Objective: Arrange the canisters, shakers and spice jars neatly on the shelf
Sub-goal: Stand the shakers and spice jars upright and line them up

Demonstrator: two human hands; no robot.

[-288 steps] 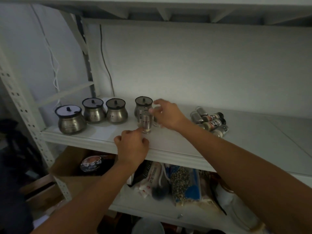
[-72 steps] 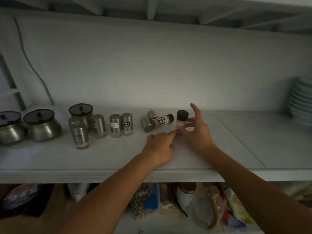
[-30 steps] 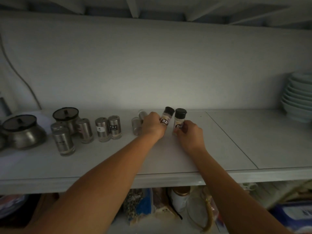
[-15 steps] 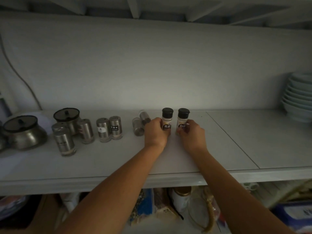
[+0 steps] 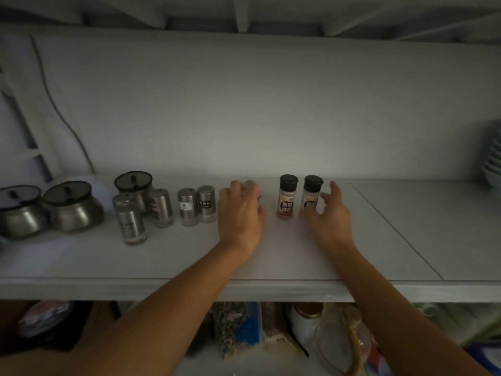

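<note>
Two black-capped spice jars stand upright side by side, one (image 5: 288, 199) on the left and one (image 5: 311, 198) on the right. My right hand (image 5: 329, 215) hovers just right of them, fingers spread and holding nothing. My left hand (image 5: 240, 213) curls over a steel shaker (image 5: 248, 181) lying on the shelf; only its end shows. Several steel shakers stand further left, among them a front one (image 5: 131, 225) and a labelled pair (image 5: 188, 207) (image 5: 207, 203). Three round lidded canisters (image 5: 19, 213) (image 5: 73, 207) (image 5: 134, 184) sit at the far left.
The white shelf (image 5: 271, 290) has bare board right of the jars. A stack of plates (image 5: 492, 158) stands at the far right edge. The wall is close behind. Bags and containers (image 5: 306, 321) fill the shelf below.
Both hands let go of the spice jars, which now stand upright together. My left hand moved left onto the lying shaker, and my right hand drew back slightly to the right.
</note>
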